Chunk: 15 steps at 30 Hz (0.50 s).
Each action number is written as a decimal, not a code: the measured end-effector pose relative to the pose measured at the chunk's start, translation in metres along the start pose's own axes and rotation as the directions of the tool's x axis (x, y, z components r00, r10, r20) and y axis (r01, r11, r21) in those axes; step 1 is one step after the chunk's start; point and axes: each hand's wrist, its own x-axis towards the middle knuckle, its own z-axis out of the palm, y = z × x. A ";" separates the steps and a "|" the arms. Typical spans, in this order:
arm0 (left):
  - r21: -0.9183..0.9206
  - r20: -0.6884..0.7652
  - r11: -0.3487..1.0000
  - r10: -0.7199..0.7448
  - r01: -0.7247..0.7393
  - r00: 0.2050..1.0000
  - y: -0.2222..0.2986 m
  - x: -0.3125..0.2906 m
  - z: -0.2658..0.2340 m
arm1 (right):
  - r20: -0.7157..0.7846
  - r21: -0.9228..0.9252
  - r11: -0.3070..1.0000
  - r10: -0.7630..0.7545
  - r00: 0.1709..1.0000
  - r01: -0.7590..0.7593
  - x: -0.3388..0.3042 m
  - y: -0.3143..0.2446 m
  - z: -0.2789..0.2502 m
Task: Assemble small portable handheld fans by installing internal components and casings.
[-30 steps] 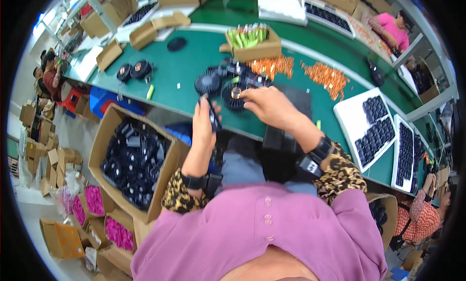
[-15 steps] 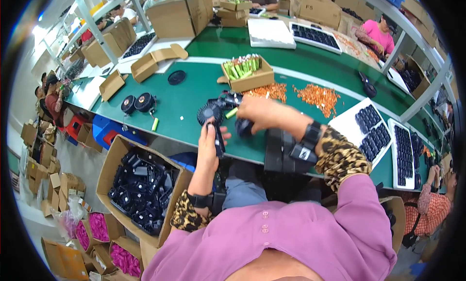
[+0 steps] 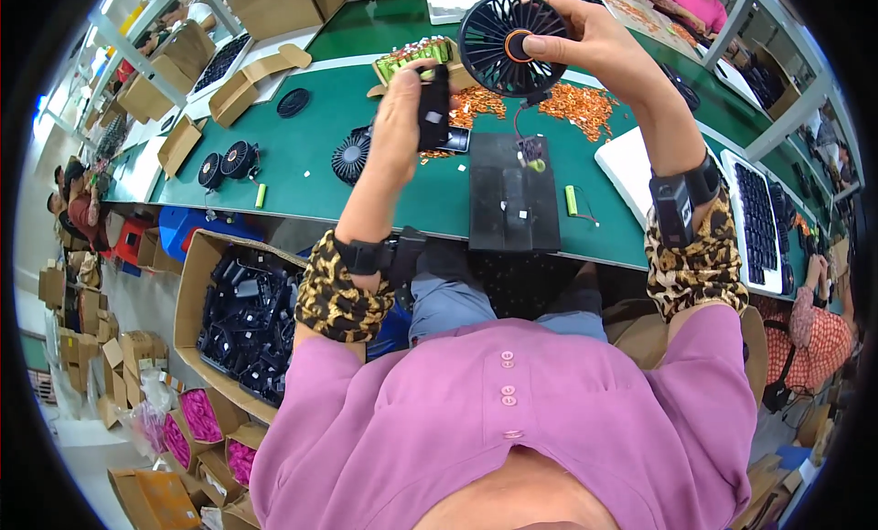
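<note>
Raised over the bench, my right hand (image 3: 599, 50) grips a round black fan head (image 3: 489, 64) with an orange ring at its hub, thumb near the centre. Thin wires hang from it to a small circuit board (image 3: 530, 149). My left hand (image 3: 399, 118) is closed on a black plastic casing (image 3: 433, 114) with a small white patch. Past my left wrist lies another black fan (image 3: 350, 157) on the green bench. Below the hanging board is a flat black block (image 3: 514, 187), with a green battery cell (image 3: 571, 200) and its wires to the right.
Two black fans (image 3: 240, 159), a loose green cell (image 3: 261, 196) and a round grille (image 3: 293, 102) lie at left. Behind my hands are a battery carton (image 3: 468, 78) and orange pieces (image 3: 578, 109). A white tray (image 3: 624, 171) stands right; a carton of black casings (image 3: 194, 283) stands lower left.
My right hand has risen from the bench, away and to the right, now with the fan head in it. My left hand has moved farther over the bench with the black casing. The view has shifted.
</note>
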 end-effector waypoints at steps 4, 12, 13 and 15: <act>-0.111 0.046 0.986 -0.121 0.126 0.992 -0.008 -0.012 0.049 | -0.164 0.316 0.949 0.049 0.985 0.006 -0.029 0.001 0.014; -0.119 0.190 0.967 -0.202 0.227 0.961 -0.030 -0.041 0.080 | -0.422 0.354 0.934 0.120 0.899 0.041 -0.069 0.030 0.033; -0.114 0.204 0.965 -0.210 0.236 0.956 -0.030 -0.044 0.082 | -0.434 0.358 0.933 0.138 0.890 0.030 -0.072 0.032 0.035; -0.177 0.254 0.952 -0.201 0.250 0.946 -0.032 -0.048 0.081 | -0.439 0.368 0.930 0.159 0.884 0.015 -0.076 0.040 0.037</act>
